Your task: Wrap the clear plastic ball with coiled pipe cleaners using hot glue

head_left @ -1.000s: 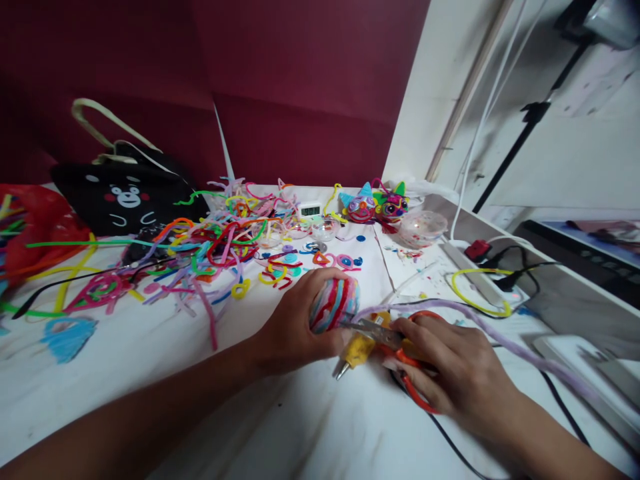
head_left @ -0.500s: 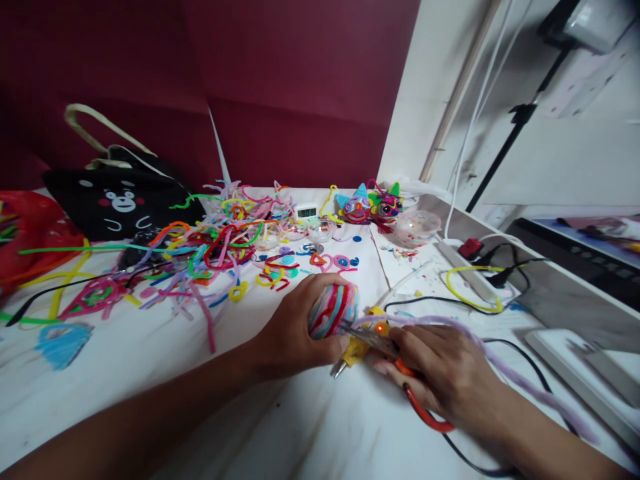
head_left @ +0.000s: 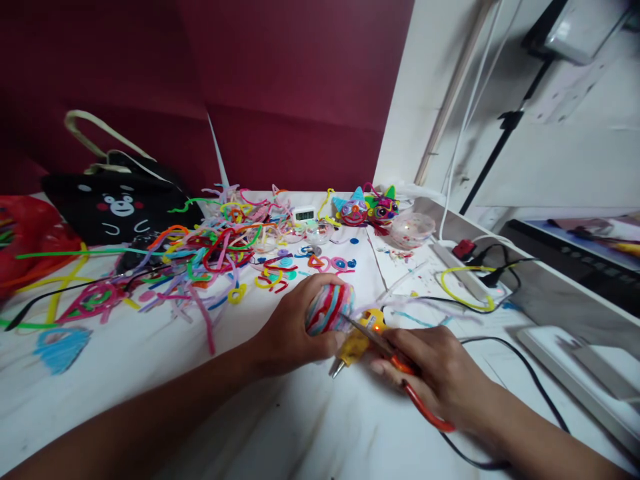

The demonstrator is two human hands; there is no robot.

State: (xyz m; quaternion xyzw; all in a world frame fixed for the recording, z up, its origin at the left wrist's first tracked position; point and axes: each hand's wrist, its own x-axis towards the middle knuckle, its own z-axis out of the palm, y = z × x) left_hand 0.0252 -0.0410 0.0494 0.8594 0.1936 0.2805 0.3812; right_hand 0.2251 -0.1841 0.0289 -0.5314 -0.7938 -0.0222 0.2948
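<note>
My left hand [head_left: 295, 327] is wrapped around a ball [head_left: 327, 310] covered in bands of red, pink, blue and white pipe cleaner. Scissors [head_left: 380, 343] with orange handles are held in my right hand [head_left: 435, 363]. Their blades look nearly closed, and the tips reach the ball's right side. A yellow hot glue gun [head_left: 356, 347] with a lit orange light lies beneath the blades, its metal nozzle toward me. Behind my right hand, a blurred pale purple pipe cleaner [head_left: 435, 308] stretches to the right from near the ball.
Colourful pipe cleaners [head_left: 215, 247] are heaped at the left, before a black bag [head_left: 117, 207]. Two cat-faced ornaments [head_left: 354, 208], a clear bowl [head_left: 413, 230] and a small digital clock [head_left: 303, 215] stand at the back. A power strip [head_left: 465, 273] with cables lies right.
The purple pipe cleaner no longer drapes over my right hand and forearm; it now lies behind the hand. The ball stays in my left hand, and the scissor tips remain at its side.
</note>
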